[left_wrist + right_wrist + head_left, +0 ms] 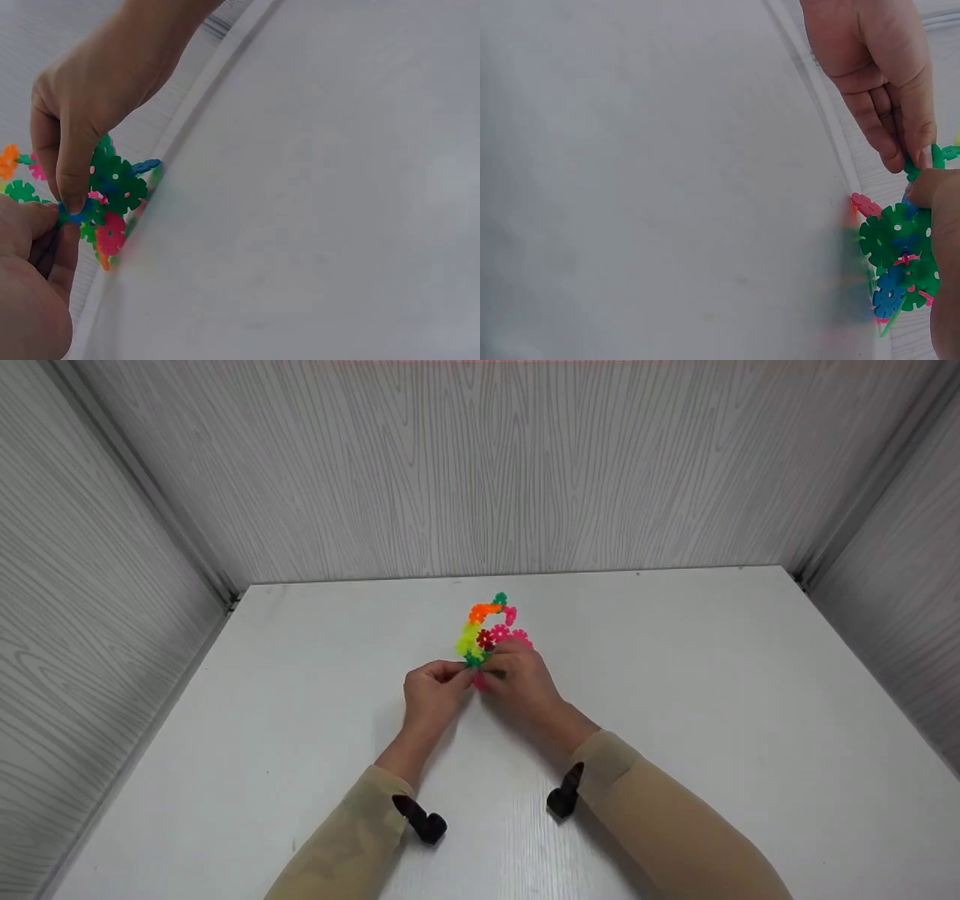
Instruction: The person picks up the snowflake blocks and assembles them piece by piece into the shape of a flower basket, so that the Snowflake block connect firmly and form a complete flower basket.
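Note:
A model of interlocking plastic snowflake discs (486, 612) in green, orange, yellow, pink and red stands up between my two hands in the head view. My left hand (433, 696) pinches a green disc (913, 169) at the model's near side with thumb and fingertips. From the other side my right hand (525, 684) pinches the model close to the left fingertips, where a blue disc (75, 218) shows in the left wrist view. More green discs (897, 227) and a blue one (889, 292) hang below the right fingers, which partly cover the model.
The model and hands are over a white table (300, 720). A wood-grain panel (480, 472) rises behind it, with side panels at left and right. A black wrist mount (421, 819) sits on the left sleeve, another (565, 793) on the right.

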Motion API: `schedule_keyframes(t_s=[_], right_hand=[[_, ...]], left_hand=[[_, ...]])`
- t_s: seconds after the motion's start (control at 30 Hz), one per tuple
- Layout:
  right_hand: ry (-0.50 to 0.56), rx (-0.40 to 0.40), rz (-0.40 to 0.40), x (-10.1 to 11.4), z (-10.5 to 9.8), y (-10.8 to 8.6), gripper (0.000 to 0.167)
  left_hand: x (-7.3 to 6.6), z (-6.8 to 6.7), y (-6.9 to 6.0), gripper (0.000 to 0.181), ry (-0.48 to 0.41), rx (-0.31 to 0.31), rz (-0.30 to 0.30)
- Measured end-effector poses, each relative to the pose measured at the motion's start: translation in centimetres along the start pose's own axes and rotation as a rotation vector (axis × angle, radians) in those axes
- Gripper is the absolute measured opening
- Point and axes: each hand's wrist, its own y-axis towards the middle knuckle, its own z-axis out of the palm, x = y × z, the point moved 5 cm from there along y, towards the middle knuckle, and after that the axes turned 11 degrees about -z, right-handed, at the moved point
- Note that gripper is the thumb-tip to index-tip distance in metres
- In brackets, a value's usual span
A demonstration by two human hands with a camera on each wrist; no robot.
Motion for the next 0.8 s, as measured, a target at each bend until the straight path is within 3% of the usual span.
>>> schedule_keyframes(t_s=[0.17, 0.33, 0.43, 0.63, 0.8], right_hand=[[-0.002, -0.017, -0.004, -0.4, -0.1, 0.0, 0.006], [0.016, 0.059, 0.048, -0.8, -0.3, -0.2, 0.012], [0.031, 0.076, 0.035, -0.9, -0.9, -0.4, 0.017], [0.041, -0.012, -0.032, -1.5, -3.0, -0.8, 0.024], [0.044, -0.087, 0.065, -3.0, -5.1, -1.2, 0.020]], left_hand=[[0.1, 0.3, 0.1, 0.008, -0.009, 0.003, -0.007], [0.1, 0.4, 0.0, 0.008, -0.001, 0.010, 0.006], [0.1, 0.3, 0.1, 0.010, 0.013, 0.011, 0.009], [0.1, -0.2, 0.4, 0.013, 0.022, 0.027, -0.001], [0.1, -0.7, 0.9, 0.014, 0.042, 0.054, -0.005]])
